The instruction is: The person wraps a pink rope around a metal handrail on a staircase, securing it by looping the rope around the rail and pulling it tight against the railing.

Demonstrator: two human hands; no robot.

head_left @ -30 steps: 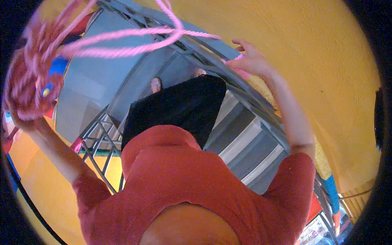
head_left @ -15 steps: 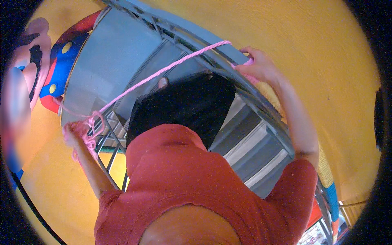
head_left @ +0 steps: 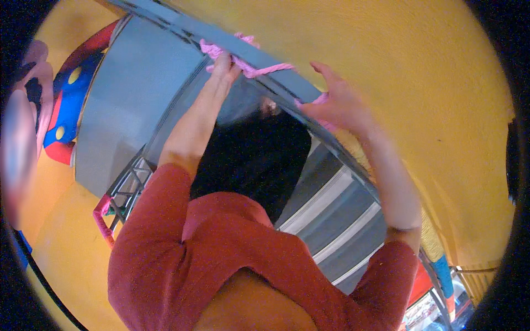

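A bundle of pink yarn is at the upper side of the grey metal handrail, with my left hand closed on it. Loose pink shows on both sides of the rail there. From the bundle a thick pink strand runs right along the rail toward my right hand. That hand bends around the rail farther right, over pink yarn wrapped on it. Its thumb lies low on the rail and one finger is raised away from it. Its other fingertips are hidden.
Below the rail are grey stair treads and a blue-grey panel. Yellow wrapping covers the rail lower down, then blue. A textured yellow wall rises beyond. A painted cartoon figure stands at left.
My left hand has swung from the lower left up to the rail with the yarn bundle. The long taut strand is now short and slacker. A finger of my right hand has lifted.
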